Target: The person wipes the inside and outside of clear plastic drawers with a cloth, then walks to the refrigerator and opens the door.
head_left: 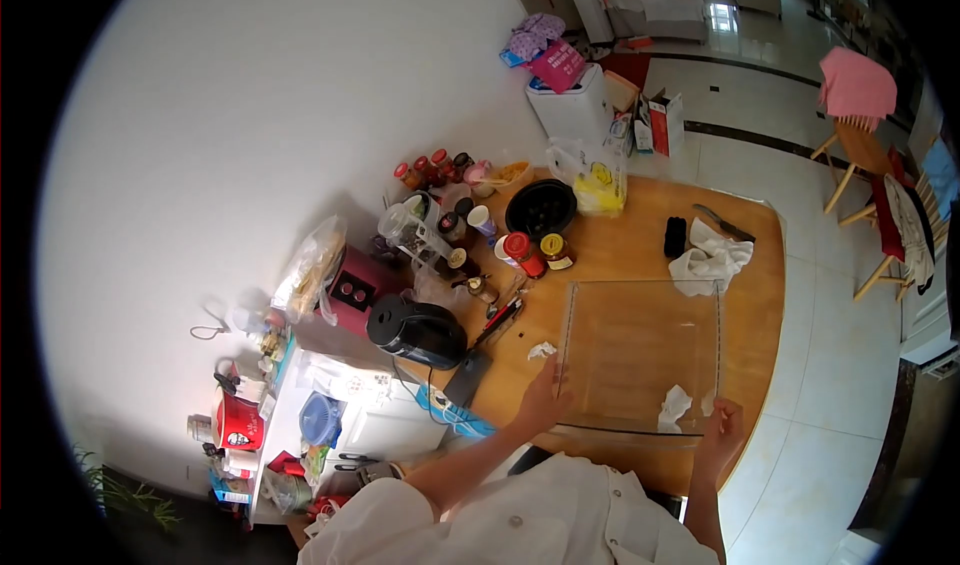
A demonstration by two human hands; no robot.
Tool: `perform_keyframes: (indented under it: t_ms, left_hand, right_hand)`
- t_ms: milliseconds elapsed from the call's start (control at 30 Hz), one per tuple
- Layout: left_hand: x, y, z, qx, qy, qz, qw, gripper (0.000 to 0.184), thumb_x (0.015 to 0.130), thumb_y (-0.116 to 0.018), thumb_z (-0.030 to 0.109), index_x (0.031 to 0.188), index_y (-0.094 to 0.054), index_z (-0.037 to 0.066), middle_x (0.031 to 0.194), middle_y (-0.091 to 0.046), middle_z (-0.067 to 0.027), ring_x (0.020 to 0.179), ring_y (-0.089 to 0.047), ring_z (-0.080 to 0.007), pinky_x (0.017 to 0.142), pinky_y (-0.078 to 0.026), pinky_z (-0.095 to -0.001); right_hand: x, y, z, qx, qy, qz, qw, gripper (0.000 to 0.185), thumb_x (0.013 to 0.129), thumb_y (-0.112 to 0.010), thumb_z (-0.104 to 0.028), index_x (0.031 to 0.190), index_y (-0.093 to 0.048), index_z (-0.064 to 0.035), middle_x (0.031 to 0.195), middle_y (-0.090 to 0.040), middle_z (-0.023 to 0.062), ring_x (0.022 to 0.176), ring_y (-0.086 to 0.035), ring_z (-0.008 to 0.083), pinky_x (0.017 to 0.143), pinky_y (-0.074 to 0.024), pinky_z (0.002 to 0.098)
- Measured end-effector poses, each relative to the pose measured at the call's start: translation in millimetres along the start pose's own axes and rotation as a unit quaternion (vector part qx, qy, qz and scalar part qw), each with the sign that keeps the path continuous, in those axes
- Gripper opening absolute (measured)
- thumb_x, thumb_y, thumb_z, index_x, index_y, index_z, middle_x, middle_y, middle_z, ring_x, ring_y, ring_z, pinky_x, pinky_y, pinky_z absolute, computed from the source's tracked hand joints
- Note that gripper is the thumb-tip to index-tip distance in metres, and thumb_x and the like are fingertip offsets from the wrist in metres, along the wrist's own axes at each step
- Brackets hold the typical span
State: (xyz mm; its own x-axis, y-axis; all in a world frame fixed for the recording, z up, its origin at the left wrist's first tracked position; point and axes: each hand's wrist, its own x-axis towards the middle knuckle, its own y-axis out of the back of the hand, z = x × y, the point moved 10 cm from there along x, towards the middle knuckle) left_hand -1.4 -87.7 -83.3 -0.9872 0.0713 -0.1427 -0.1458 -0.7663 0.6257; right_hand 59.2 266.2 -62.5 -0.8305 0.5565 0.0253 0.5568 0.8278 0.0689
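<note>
Clear rectangular tray (641, 358) sits between my left grip (543, 402) and right grip (724, 425), each holding a side edge; I see worktop (755, 315) beyond, crumpled tissue (675, 406) just left of right grip.

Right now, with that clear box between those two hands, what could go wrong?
The clear box could tilt if the left hand and right hand, at its sides, move unevenly. Pushed away and leftward, it might topple the red-lidded jar or yellow-lidded jar. The knife lies by the white cloth beyond the box, so a careless reach there could mean a cut.
</note>
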Motion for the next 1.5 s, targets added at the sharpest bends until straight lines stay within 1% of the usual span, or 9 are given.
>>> perform_keyframes:
  t_ms: [433, 533, 800, 900, 1000, 1300, 1367, 1433, 1500]
  left_hand:
    - [0.9, 0.1, 1.3, -0.01, 0.014, 0.001, 1.0, 0.075, 0.082, -0.064, 0.013, 0.144, -0.023, 0.002, 0.13, -0.054, -0.0178, 0.118, -0.054, -0.0309, 0.095, -0.044, -0.0371]
    - [1.0, -0.6, -4.5, -0.018, 0.01, 0.004, 1.0, 0.074, 0.082, -0.063, 0.013, 0.144, -0.024, 0.002, 0.129, -0.054, -0.0175, 0.117, -0.055, -0.0308, 0.094, -0.045, -0.0371]
    - [1.8, 0.2, -0.7, -0.023, 0.0, 0.008, 1.0, 0.075, 0.082, -0.064, 0.013, 0.144, -0.024, 0.001, 0.127, -0.055, -0.018, 0.114, -0.057, -0.0301, 0.093, -0.046, -0.0369]
    - [0.7, -2.3, -1.9, -0.007, -0.006, -0.008, 1.0, 0.081, 0.085, -0.064, 0.011, 0.148, -0.014, 0.003, 0.131, -0.052, -0.0197, 0.117, -0.056, -0.0287, 0.096, -0.044, -0.0371]
    - [1.5, -0.8, -3.0, -0.011, -0.017, 0.008, 1.0, 0.077, 0.082, -0.065, 0.013, 0.144, -0.022, 0.001, 0.128, -0.054, -0.0186, 0.113, -0.057, -0.0306, 0.092, -0.046, -0.0372]
    - [0.9, 1.0, 11.1, 0.019, -0.014, -0.006, 1.0, 0.075, 0.084, -0.064, 0.012, 0.145, -0.021, 0.003, 0.128, -0.055, -0.0152, 0.111, -0.059, -0.0285, 0.094, -0.046, -0.0373]
    - [9.7, -14.0, -37.4, 0.101, -0.12, 0.014, 0.988, 0.076, 0.084, -0.064, 0.01, 0.145, -0.021, 0.004, 0.118, -0.057, -0.0149, 0.102, -0.059, -0.0254, 0.088, -0.048, -0.0348]
    - [10.0, -23.0, -54.2, 0.028, -0.1, 0.009, 0.995, 0.076, 0.084, -0.064, 0.008, 0.146, -0.021, 0.006, 0.113, -0.058, -0.0137, 0.096, -0.057, -0.0222, 0.083, -0.049, -0.0328]
    - [5.8, -14.3, -37.5, -0.178, 0.055, -0.026, 0.982, 0.075, 0.084, -0.063, 0.006, 0.146, -0.021, 0.008, 0.11, -0.057, -0.0117, 0.093, -0.055, -0.019, 0.081, -0.05, -0.0313]
  right_hand:
    - [1.1, 1.6, 8.3, 0.007, 0.007, 0.0, 1.0, 0.009, 0.091, -0.052, -0.003, 0.095, -0.06, -0.0032, 0.09, -0.06, 0.0022, 0.083, -0.055, 0.0109, 0.074, -0.0449, 0.0258]
    - [1.5, 0.8, 8.3, 0.007, -0.001, -0.002, 1.0, 0.015, 0.084, -0.049, 0.005, 0.092, -0.058, -0.0036, 0.092, -0.059, 0.0031, 0.08, -0.054, 0.0118, 0.07, -0.0456, 0.0254]
    - [1.7, 0.7, 6.6, -0.008, 0.019, -0.002, 1.0, 0.011, 0.089, -0.051, 0.001, 0.094, -0.059, -0.0032, 0.09, -0.059, 0.0019, 0.082, -0.054, 0.0106, 0.074, -0.0449, 0.0253]
    - [0.7, -0.3, 2.7, 0.001, 0.014, -0.008, 1.0, 0.01, 0.091, -0.051, -0.001, 0.095, -0.059, -0.0029, 0.089, -0.058, 0.0012, 0.082, -0.054, 0.0099, 0.073, -0.0445, 0.025]
    - [0.5, -0.6, 1.4, 0.004, -0.007, -0.014, 1.0, 0.011, 0.089, -0.05, 0.001, 0.094, -0.059, -0.003, 0.09, -0.058, 0.0026, 0.084, -0.055, 0.0119, 0.075, -0.0453, 0.0259]
    - [0.3, 1.0, 10.0, 0.012, -0.015, -0.008, 1.0, 0.01, 0.088, -0.052, 0.001, 0.093, -0.059, -0.0031, 0.09, -0.058, 0.0042, 0.087, -0.056, 0.0138, 0.079, -0.0463, 0.0289]
    - [1.4, 2.6, 10.7, 0.01, -0.015, -0.006, 1.0, 0.009, 0.087, -0.052, 0.0, 0.093, -0.059, -0.0031, 0.091, -0.058, 0.0047, 0.088, -0.056, 0.0142, 0.08, -0.0465, 0.0298]
    - [0.0, 3.6, 11.4, 0.009, -0.03, 0.001, 1.0, 0.009, 0.087, -0.053, -0.001, 0.093, -0.06, -0.003, 0.091, -0.059, 0.0053, 0.088, -0.057, 0.0148, 0.08, -0.0467, 0.0303]
    - [-2.2, 5.2, 9.7, -0.003, -0.056, 0.002, 0.998, 0.01, 0.085, -0.054, 0.0, 0.092, -0.06, -0.0025, 0.089, -0.06, 0.0059, 0.086, -0.058, 0.0165, 0.079, -0.047, 0.0304]
